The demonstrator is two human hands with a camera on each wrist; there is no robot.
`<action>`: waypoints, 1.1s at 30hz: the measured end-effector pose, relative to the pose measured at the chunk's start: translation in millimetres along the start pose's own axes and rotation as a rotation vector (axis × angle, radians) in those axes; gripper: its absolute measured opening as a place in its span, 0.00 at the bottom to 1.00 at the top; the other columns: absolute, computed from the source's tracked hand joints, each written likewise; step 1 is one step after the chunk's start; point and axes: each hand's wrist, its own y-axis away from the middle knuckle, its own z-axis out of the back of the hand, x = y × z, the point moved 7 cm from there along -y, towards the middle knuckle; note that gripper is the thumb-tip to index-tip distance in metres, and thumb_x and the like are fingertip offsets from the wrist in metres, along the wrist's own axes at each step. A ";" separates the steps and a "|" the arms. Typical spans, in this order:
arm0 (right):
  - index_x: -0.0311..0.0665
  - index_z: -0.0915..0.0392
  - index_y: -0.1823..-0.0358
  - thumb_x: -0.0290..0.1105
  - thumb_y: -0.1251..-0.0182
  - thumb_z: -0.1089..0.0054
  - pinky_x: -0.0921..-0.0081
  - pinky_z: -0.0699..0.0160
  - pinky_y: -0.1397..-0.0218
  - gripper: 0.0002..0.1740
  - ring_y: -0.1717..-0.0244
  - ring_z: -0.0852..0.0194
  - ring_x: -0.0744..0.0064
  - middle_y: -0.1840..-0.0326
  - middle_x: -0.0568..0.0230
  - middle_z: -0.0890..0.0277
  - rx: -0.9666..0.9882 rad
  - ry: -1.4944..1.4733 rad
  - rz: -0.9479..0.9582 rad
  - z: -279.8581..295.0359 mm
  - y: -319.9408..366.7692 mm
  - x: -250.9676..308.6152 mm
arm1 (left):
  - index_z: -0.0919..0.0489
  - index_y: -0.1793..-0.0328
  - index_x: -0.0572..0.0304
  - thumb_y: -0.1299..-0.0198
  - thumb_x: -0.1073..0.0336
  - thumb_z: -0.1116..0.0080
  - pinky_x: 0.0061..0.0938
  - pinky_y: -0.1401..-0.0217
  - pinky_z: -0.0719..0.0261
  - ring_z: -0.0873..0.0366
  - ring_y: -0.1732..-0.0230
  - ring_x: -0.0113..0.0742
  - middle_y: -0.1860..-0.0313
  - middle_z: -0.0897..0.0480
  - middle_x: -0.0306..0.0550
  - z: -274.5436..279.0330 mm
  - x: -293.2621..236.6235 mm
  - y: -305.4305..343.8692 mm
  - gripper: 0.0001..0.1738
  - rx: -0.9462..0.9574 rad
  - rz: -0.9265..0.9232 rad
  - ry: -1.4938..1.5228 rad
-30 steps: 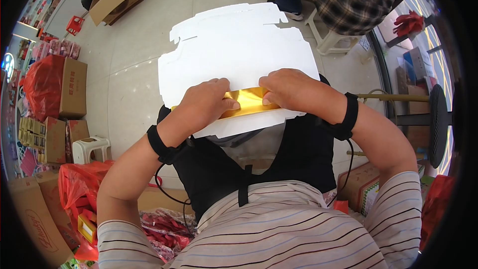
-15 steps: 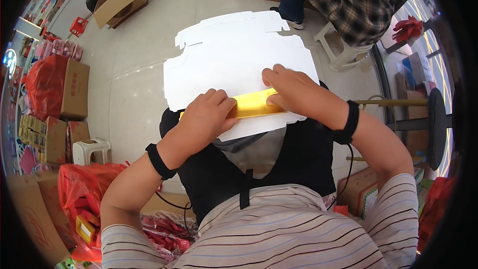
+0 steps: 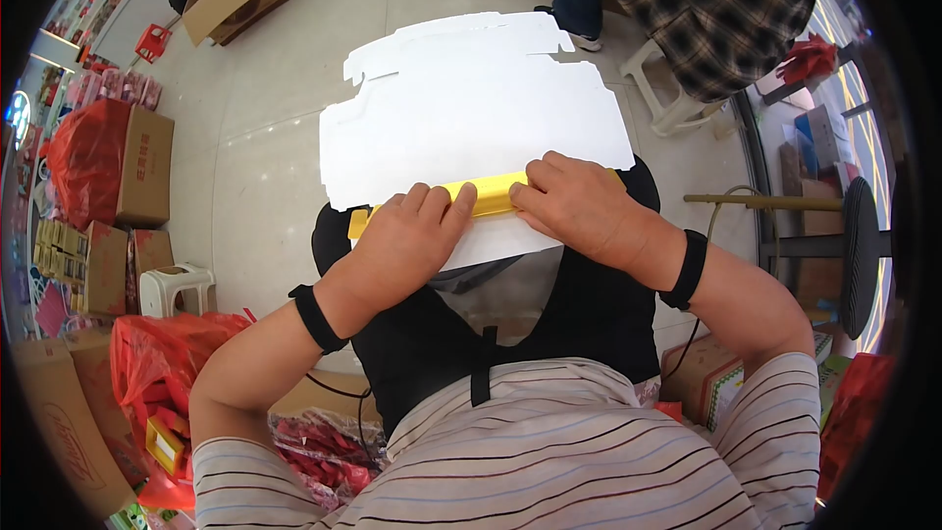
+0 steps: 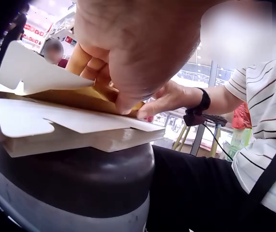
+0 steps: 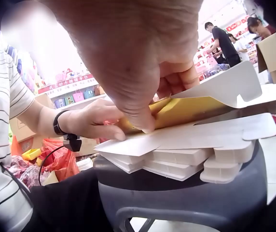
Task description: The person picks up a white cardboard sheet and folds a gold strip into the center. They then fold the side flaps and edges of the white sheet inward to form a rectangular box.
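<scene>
A white die-cut cardboard box blank (image 3: 471, 118) lies unfolded before me, topmost on a stack of blanks (image 5: 176, 157). Its near part is folded up, showing a gold panel (image 3: 496, 191) that runs crosswise. My left hand (image 3: 412, 236) pinches this gold fold left of centre, thumb on the near side and fingers curled behind the raised card. Just to its right, my right hand (image 3: 584, 206) pinches the same fold, its thumb (image 5: 145, 123) low at the crease. The thumbs are a short gap apart in the head view.
The stack sits on a dark grey plastic stool (image 5: 176, 198) between my knees. A white stool (image 3: 177, 290) and red plastic bags (image 3: 162, 363) are at left, beside cardboard boxes (image 3: 147, 167). Ahead at right, a person in a checked shirt (image 3: 711, 10) sits on another white stool (image 3: 657, 93).
Both hands have slid along the gold panel and now stand closer together at the middle. The right fingers, raised half a second ago, have come down. The visible gold band looks narrower.
</scene>
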 end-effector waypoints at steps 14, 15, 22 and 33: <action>0.36 0.18 0.56 0.30 0.35 0.29 0.66 0.14 0.59 0.09 0.59 0.19 0.63 0.62 0.61 0.25 -0.065 0.080 0.121 -2.2 -3.5 2.8 | 0.21 0.32 0.76 0.32 0.68 0.40 0.29 0.57 0.20 0.23 0.55 0.38 0.56 0.22 0.47 -18.2 -5.5 -14.7 0.25 0.086 -0.082 -0.264; 0.36 0.19 0.57 0.29 0.36 0.30 0.67 0.14 0.59 0.10 0.59 0.19 0.63 0.62 0.61 0.25 -0.064 0.092 0.132 -3.7 -3.1 3.8 | 0.20 0.33 0.75 0.33 0.68 0.40 0.29 0.57 0.20 0.23 0.55 0.38 0.56 0.23 0.46 -18.2 -6.2 -14.3 0.24 0.082 -0.094 -0.276; 0.34 0.21 0.58 0.28 0.39 0.32 0.70 0.13 0.59 0.10 0.59 0.20 0.65 0.63 0.61 0.26 -0.058 0.158 0.195 -5.4 -1.1 10.4 | 0.19 0.34 0.75 0.35 0.69 0.39 0.28 0.60 0.20 0.23 0.56 0.37 0.56 0.23 0.46 -18.0 -9.0 -14.5 0.24 0.136 -0.113 -0.297; 0.32 0.19 0.52 0.29 0.39 0.34 0.70 0.14 0.57 0.15 0.58 0.20 0.65 0.60 0.61 0.24 -0.026 0.226 0.228 -11.0 1.2 12.9 | 0.19 0.30 0.76 0.35 0.67 0.38 0.27 0.61 0.20 0.23 0.55 0.37 0.53 0.22 0.46 -20.0 -14.7 -13.6 0.28 0.090 -0.092 -0.324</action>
